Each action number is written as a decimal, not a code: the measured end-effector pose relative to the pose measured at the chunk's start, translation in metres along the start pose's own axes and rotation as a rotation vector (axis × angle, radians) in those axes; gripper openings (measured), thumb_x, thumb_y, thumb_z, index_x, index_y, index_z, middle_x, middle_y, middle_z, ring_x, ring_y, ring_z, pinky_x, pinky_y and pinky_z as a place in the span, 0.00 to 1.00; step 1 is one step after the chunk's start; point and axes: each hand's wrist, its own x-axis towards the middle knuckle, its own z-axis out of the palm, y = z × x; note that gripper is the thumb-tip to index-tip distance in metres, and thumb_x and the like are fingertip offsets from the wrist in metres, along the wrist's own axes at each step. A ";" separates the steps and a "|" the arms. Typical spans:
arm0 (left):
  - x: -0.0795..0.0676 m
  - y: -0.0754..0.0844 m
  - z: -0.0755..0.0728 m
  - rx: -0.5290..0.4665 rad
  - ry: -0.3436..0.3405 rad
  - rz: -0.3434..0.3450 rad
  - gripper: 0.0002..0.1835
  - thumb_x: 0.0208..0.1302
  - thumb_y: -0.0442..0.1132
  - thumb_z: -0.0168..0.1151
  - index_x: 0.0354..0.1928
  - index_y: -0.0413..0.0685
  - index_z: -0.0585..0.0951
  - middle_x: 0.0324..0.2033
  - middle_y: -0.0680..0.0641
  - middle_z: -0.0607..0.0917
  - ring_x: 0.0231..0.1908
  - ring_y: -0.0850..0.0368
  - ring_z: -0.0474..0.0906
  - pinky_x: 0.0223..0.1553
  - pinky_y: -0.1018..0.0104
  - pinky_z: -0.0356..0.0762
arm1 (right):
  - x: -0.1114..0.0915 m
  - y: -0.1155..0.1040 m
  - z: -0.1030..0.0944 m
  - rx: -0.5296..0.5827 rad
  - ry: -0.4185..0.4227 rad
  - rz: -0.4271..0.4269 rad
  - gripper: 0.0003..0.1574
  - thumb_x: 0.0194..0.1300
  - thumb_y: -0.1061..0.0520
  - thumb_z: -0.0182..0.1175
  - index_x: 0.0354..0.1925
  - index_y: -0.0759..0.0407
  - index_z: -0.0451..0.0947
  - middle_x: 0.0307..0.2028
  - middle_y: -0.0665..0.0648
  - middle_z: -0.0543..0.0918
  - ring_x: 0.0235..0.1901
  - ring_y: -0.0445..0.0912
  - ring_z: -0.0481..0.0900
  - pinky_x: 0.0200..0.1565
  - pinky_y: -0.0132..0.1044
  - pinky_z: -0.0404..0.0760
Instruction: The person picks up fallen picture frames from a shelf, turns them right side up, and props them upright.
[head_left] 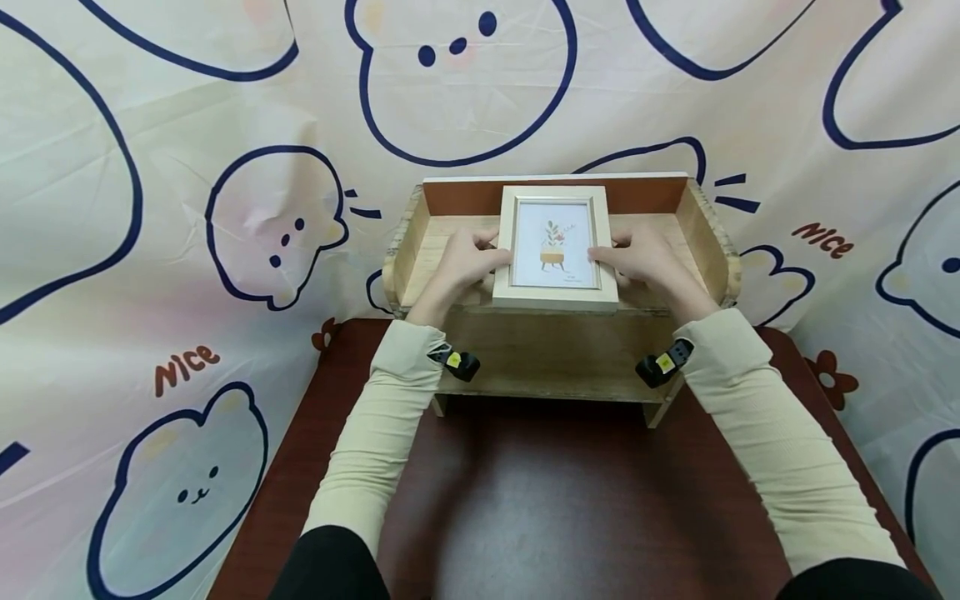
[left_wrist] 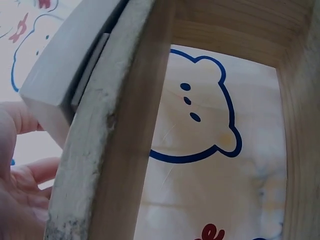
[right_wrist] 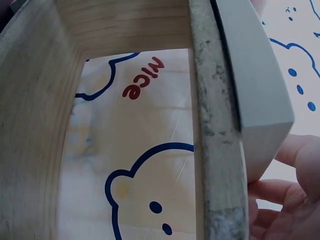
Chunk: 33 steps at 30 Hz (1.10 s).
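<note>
A cream picture frame with a potted-plant print leans back a little on the upper tier of a small wooden shelf. My left hand grips its left edge, thumb toward the front. On the opposite edge my right hand holds it the same way, with the thumb over the border. Seen from the left wrist, the frame's pale side stands right at the worn front edge of the shelf board. The right wrist view shows my fingers at the frame's lower corner.
The shelf has raised side walls, a brown back panel and a lower tier on short legs. It stands toward the back of a dark red-brown table. A cartoon-printed cloth hangs behind and at both sides.
</note>
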 end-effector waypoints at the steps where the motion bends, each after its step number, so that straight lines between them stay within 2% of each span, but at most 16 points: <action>1: 0.000 0.000 -0.001 -0.030 -0.010 0.003 0.28 0.50 0.31 0.60 0.58 0.45 0.74 0.34 0.42 0.83 0.25 0.62 0.72 0.22 0.75 0.68 | 0.000 0.001 0.000 0.027 -0.006 -0.007 0.25 0.64 0.50 0.56 0.53 0.65 0.75 0.33 0.60 0.78 0.25 0.44 0.67 0.23 0.31 0.63; 4: -0.001 -0.001 -0.004 -0.091 -0.040 0.012 0.30 0.52 0.27 0.59 0.61 0.46 0.71 0.29 0.43 0.79 0.16 0.63 0.66 0.16 0.74 0.63 | -0.001 0.005 -0.001 0.102 -0.026 -0.018 0.26 0.65 0.50 0.54 0.56 0.64 0.72 0.36 0.60 0.77 0.24 0.43 0.67 0.23 0.30 0.64; 6: -0.001 -0.001 -0.004 -0.118 -0.059 0.019 0.31 0.53 0.26 0.59 0.62 0.46 0.69 0.29 0.45 0.78 0.14 0.64 0.64 0.15 0.74 0.62 | -0.002 0.007 -0.002 0.164 -0.044 -0.023 0.27 0.66 0.51 0.53 0.59 0.64 0.69 0.39 0.61 0.76 0.26 0.42 0.68 0.24 0.29 0.66; 11: -0.001 -0.002 -0.004 -0.131 -0.095 0.039 0.33 0.55 0.26 0.60 0.65 0.45 0.65 0.31 0.44 0.78 0.21 0.62 0.70 0.18 0.75 0.68 | -0.004 0.009 -0.004 0.282 -0.057 -0.038 0.29 0.66 0.54 0.52 0.63 0.64 0.65 0.33 0.57 0.77 0.23 0.40 0.69 0.22 0.28 0.67; 15: 0.000 -0.002 -0.004 -0.161 -0.116 0.022 0.35 0.55 0.27 0.61 0.66 0.43 0.63 0.32 0.43 0.78 0.24 0.61 0.73 0.20 0.74 0.72 | -0.004 0.009 -0.007 0.347 -0.047 0.006 0.32 0.66 0.55 0.53 0.66 0.61 0.60 0.29 0.50 0.78 0.21 0.37 0.71 0.20 0.27 0.68; 17: 0.000 -0.001 -0.004 -0.184 -0.115 0.003 0.35 0.55 0.26 0.61 0.66 0.41 0.63 0.34 0.42 0.78 0.25 0.61 0.74 0.21 0.75 0.73 | -0.003 0.008 -0.007 0.380 -0.039 0.027 0.33 0.66 0.55 0.54 0.66 0.62 0.60 0.31 0.52 0.79 0.21 0.35 0.73 0.20 0.26 0.69; 19: 0.000 0.000 -0.004 -0.211 -0.116 -0.017 0.34 0.55 0.25 0.61 0.65 0.38 0.63 0.37 0.40 0.78 0.26 0.61 0.74 0.22 0.75 0.73 | -0.003 0.008 -0.007 0.397 -0.038 0.037 0.33 0.66 0.56 0.54 0.65 0.64 0.60 0.37 0.57 0.79 0.23 0.34 0.74 0.24 0.25 0.73; 23: 0.000 0.001 -0.004 -0.237 -0.109 -0.038 0.31 0.56 0.24 0.60 0.63 0.33 0.65 0.44 0.35 0.78 0.29 0.62 0.74 0.22 0.77 0.72 | -0.001 0.007 -0.006 0.434 -0.040 0.055 0.31 0.66 0.56 0.54 0.63 0.68 0.62 0.52 0.67 0.73 0.27 0.32 0.76 0.31 0.24 0.76; 25: 0.000 0.002 -0.004 -0.248 -0.101 -0.041 0.29 0.56 0.24 0.60 0.62 0.32 0.66 0.44 0.35 0.78 0.28 0.63 0.74 0.22 0.77 0.72 | -0.001 0.007 -0.006 0.476 -0.040 0.063 0.32 0.65 0.57 0.54 0.63 0.69 0.61 0.53 0.66 0.73 0.28 0.32 0.77 0.32 0.24 0.76; 29: -0.001 0.003 -0.004 -0.278 -0.080 -0.026 0.29 0.55 0.22 0.60 0.61 0.33 0.68 0.40 0.38 0.79 0.27 0.62 0.75 0.22 0.76 0.73 | -0.002 0.007 -0.008 0.607 -0.046 0.062 0.31 0.64 0.60 0.55 0.62 0.72 0.61 0.48 0.62 0.74 0.30 0.35 0.78 0.35 0.26 0.78; 33: -0.001 0.003 -0.003 -0.313 -0.066 -0.006 0.29 0.54 0.22 0.60 0.61 0.35 0.68 0.38 0.40 0.79 0.28 0.61 0.75 0.23 0.75 0.73 | -0.005 0.005 -0.010 0.640 -0.032 0.043 0.31 0.63 0.61 0.56 0.63 0.69 0.62 0.48 0.59 0.73 0.34 0.37 0.78 0.37 0.28 0.78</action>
